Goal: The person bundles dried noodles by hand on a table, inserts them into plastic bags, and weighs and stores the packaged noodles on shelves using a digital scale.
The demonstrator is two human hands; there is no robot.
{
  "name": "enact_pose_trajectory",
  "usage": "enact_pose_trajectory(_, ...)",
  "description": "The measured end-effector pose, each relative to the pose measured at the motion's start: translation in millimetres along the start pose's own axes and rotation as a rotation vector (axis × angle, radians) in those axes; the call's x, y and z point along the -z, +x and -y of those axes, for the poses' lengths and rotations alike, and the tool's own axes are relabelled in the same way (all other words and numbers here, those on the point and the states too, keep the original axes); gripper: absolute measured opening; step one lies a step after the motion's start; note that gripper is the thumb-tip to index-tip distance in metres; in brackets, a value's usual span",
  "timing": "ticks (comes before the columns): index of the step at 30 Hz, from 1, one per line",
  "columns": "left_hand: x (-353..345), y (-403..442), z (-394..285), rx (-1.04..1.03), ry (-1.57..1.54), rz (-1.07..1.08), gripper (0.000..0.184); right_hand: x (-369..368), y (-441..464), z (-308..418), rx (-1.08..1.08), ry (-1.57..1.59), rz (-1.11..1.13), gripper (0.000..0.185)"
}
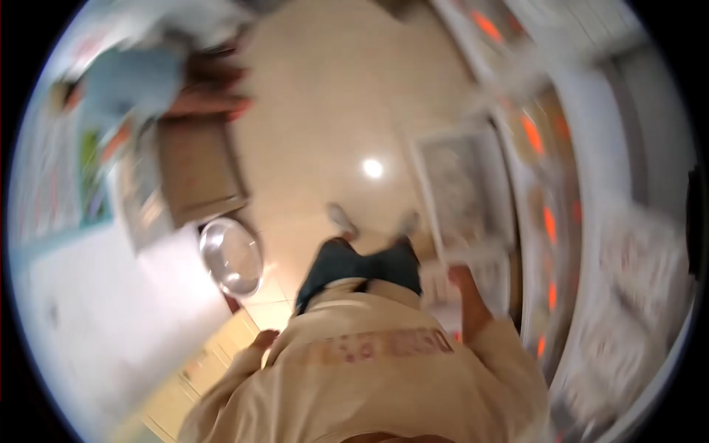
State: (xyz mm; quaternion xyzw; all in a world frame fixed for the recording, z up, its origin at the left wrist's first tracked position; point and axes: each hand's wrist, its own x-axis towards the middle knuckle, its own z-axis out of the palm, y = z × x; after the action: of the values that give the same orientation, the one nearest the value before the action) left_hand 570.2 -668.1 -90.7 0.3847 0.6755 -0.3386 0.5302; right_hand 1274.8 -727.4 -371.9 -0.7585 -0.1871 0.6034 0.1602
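My left hand [265, 340] hangs low beside my body, at the edge of the tan sweatshirt [369, 376]. Its fingers are small and blurred, so their pose does not show. On the other side, my right hand [461, 276] hangs away from my hip, over or near a light-coloured box [487, 277]; whether it touches the box I cannot tell. Motion smears these fingers too. No object can be made out in either hand. My feet stand on the tiled floor [332, 96] in pale shoes [342, 219].
To the left are a metal bowl [232, 257], a cardboard box [196, 170] and a white surface [96, 310]. A person in a blue top [133, 81] is further ahead there. On the right, a pale-rimmed crate [465, 188] sits beside long shelving [583, 148] with orange-red marks.
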Motion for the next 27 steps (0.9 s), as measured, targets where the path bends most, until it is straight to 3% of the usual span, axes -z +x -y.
enact_pose_trajectory(4,-17,44,-17,-0.136,0.616,0.148,0.036,11,-28,97,-0.07,0.403,0.072,0.02)
enact_pose_trajectory(6,-18,69,-12,-0.186,0.509,0.112,0.035,9,-34,139,-0.076,0.411,0.025,0.012)
enact_pose_trajectory(8,-32,123,23,-0.245,0.035,-0.016,0.035,19,7,157,-0.074,0.671,0.499,0.013)
enact_pose_trajectory(9,-39,154,44,-0.304,-0.224,-0.065,0.035,12,6,196,-0.047,0.618,0.5,0.013)
enact_pose_trajectory(11,-44,195,72,-0.407,-0.634,-0.135,0.038,-38,-17,277,-0.137,0.233,0.064,0.015)
enact_pose_trajectory(12,-30,192,76,-0.303,-0.815,-0.025,0.032,-58,-18,308,-0.122,0.094,0.03,0.015)
enact_pose_trajectory(13,-11,180,76,-0.18,-0.993,0.066,0.032,-80,-16,340,-0.072,-0.027,0.089,0.015)
enact_pose_trajectory(14,-11,199,92,-0.309,-0.977,-0.122,0.032,-103,-17,370,-0.023,-0.151,0.155,0.015)
enact_pose_trajectory(16,18,182,94,-0.147,-1.399,-0.142,0.038,-155,-13,423,0.149,-0.448,0.307,0.016)
enact_pose_trajectory(18,25,202,98,-0.264,-1.266,-0.458,0.039,-209,-10,474,0.472,-0.834,0.458,0.019)
enact_pose_trajectory(19,54,179,85,-0.083,-1.488,-0.423,0.041,-235,-8,496,0.599,-0.956,0.503,0.02)
enact_pose_trajectory(20,72,176,84,-0.078,-1.513,-0.413,0.041,-261,-6,519,0.705,-1.027,0.542,0.022)
enact_pose_trajectory(23,118,178,75,-0.064,-1.385,-0.587,0.046,-338,1,588,0.117,-0.628,0.419,0.024)
enact_pose_trajectory(27,186,175,61,-0.097,-1.398,-0.76,0.051,-434,21,680,0.166,-0.737,0.404,0.024)
